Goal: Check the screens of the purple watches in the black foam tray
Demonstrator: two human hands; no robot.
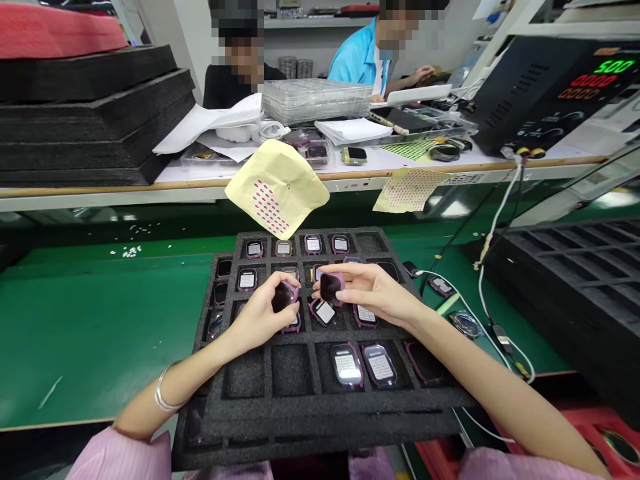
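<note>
My left hand (270,307) grips a purple-framed smartwatch body (283,297) with a dark screen, thumb and fingers at its edges. Another dark-screened purple watch body (330,288) is pinched in my right hand (367,290), a short way to the right. Both are held above a black foam tray (320,413) divided into square pockets. Several watch bodies with lit white screens lie in the pockets, among them one watch (347,365) at the front and a tilted one (324,312) just under my right hand. My fingers hide part of the middle rows.
Yellow sticker sheets (277,187) hang from the shelf edge. Stacked black foam (85,127) stands at left, a power supply (555,93) at right. White cables (483,300) and loose watches lie right of the tray. Two people (357,57) sit behind the shelf.
</note>
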